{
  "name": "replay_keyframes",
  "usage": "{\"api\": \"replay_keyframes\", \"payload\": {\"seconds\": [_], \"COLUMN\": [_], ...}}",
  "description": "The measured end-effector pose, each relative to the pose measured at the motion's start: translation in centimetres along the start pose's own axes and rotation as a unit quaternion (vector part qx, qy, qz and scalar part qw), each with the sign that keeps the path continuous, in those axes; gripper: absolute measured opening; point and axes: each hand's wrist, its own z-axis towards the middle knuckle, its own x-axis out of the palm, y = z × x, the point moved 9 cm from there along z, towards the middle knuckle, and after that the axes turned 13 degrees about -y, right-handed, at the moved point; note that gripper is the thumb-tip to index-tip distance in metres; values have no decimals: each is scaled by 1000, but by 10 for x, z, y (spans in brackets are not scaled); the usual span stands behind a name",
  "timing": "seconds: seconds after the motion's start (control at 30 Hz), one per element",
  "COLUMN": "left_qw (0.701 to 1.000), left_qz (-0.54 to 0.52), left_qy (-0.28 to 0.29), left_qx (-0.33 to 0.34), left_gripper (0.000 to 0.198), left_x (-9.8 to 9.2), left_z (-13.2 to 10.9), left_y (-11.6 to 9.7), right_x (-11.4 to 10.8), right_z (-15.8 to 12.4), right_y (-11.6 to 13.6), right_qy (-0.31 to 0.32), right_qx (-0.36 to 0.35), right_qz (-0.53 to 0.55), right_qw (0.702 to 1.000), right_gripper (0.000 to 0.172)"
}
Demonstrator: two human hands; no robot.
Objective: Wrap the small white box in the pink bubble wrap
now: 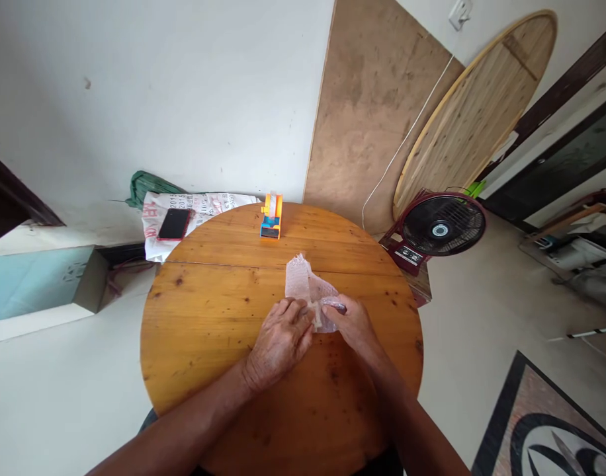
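Note:
A sheet of clear, pinkish bubble wrap (298,281) lies on the round wooden table (208,317) in front of me, its far end jagged. My left hand (283,334) rests on the near left part of the sheet, fingers bent and close together, pressing its edge. Between the thumb and fingers of my right hand (352,324) is a folded part of the bubble wrap. Something dark shows at that fold; I cannot make out what it is. Beyond the sheet, an orange and blue tape dispenser (271,215) stands near the table's far edge.
A phone (174,224) lies on a white printed sack (154,205) past the table's far left edge. To the right stands a dark red fan (439,225). Behind it, a round wooden board (476,112) leans on the wall beside a brown panel (367,99).

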Motion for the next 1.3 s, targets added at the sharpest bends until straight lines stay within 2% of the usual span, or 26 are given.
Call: {"api": "replay_keyframes", "payload": {"seconds": [0.13, 0.27, 0.47, 0.6, 0.77, 0.93, 1.13, 1.3], "left_qw": [1000, 999, 997, 998, 999, 991, 978, 947], "left_qz": [14, 38, 59, 52, -11, -66, -131, -207], "left_qy": [3, 15, 34, 38, 27, 16, 3, -10], "left_qx": [6, 13, 22, 14, -26, -113, -161, -247], "left_gripper": [24, 25, 25, 23, 21, 25, 48, 35], "left_x": [1, 1, -1, 1, 2, 3, 1, 1], "left_z": [0, 3, 6, 6, 4, -1, -4, -5], "left_y": [-1, -3, -6, -5, 1, 14, 19, 31], "right_x": [-5, -4, -2, 4, 7, 3, 5, 5], "right_z": [-3, -10, -13, -10, -15, -27, -35, -39], "right_y": [11, 25, 28, 29, 40, 46, 57, 62], "right_qy": [-77, -90, -76, -50, -12, 39, 116, 135], "right_qx": [-34, -51, -49, -31, -36, -26, -58, -76], "right_qz": [-60, -36, 72, 98, 104, 122, 109, 67], "right_qw": [995, 994, 993, 993, 994, 991, 986, 986], "right_gripper": [18, 13, 40, 51, 60, 54, 52, 55]}}
